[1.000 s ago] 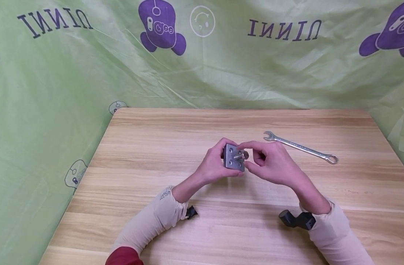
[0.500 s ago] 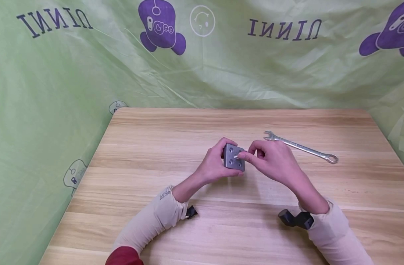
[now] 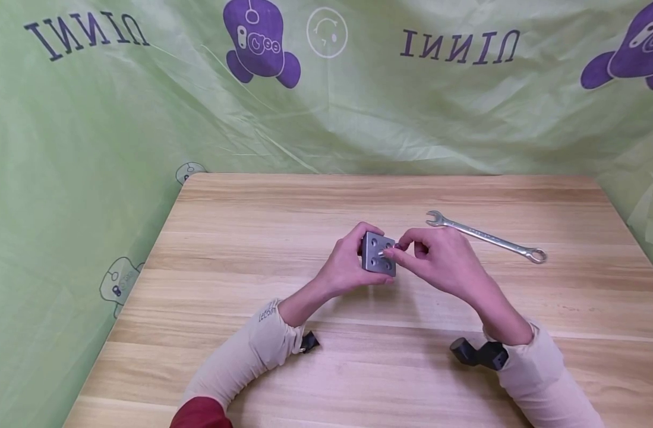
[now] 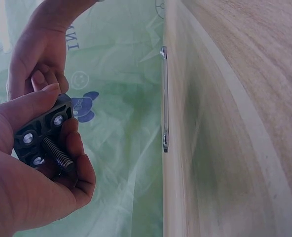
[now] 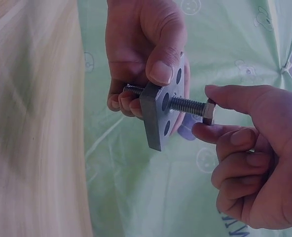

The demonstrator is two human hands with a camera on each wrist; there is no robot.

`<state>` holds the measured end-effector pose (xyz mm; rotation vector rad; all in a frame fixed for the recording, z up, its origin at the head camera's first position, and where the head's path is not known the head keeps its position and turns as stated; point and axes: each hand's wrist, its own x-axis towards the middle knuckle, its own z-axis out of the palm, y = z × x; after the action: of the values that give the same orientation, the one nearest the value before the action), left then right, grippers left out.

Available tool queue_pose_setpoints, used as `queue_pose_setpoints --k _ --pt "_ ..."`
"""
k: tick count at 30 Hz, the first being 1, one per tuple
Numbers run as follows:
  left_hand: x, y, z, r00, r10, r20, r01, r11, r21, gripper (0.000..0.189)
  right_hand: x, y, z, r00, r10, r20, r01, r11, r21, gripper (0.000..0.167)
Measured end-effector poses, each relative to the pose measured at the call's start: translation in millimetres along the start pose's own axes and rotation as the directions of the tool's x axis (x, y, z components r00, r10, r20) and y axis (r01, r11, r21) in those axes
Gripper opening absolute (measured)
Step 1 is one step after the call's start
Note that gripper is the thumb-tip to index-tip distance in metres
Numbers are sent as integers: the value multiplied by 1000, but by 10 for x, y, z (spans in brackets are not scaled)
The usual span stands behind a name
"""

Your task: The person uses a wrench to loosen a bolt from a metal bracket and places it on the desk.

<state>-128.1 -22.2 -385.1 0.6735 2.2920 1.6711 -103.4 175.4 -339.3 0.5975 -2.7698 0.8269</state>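
My left hand grips a square grey metal plate by its edges, above the table. The plate has a hole near each corner. Through its middle runs a threaded hex bolt; in the left wrist view the bolt's threaded end sticks out of the back, among round metal studs. My right hand pinches the bolt's hex head between thumb and index finger, the other fingers curled in. A length of thread shows between head and plate.
A combination wrench lies on the wooden table, behind and to the right of the hands. Black camera mounts stick out from the sleeves at both wrists. A green printed cloth hangs behind the table.
A second ago the right thumb and index finger stood apart around the bolt's head; now they pinch it, with small finger shifts since half a second ago. The left hand and plate stay put.
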Motion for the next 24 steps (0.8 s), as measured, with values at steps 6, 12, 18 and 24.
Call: queue_pose_setpoints --k 6,12,18,24 --pt "0 -3 0 1000 -1 -1 1 1000 -11 72 -9 18 -12 997 -71 -41 72 997 31 12" --pt "7 1 1 1000 -14 -2 14 1000 -9 72 -11 14 -21 996 -89 -32 92 992 87 17" --pt "6 7 3 1000 -21 -7 21 1000 -2 72 -10 -4 -35 998 -65 14 63 992 112 22" --pt "3 6 4 1000 -18 -9 19 1000 8 72 -12 16 -17 993 -119 -9 119 983 139 31"
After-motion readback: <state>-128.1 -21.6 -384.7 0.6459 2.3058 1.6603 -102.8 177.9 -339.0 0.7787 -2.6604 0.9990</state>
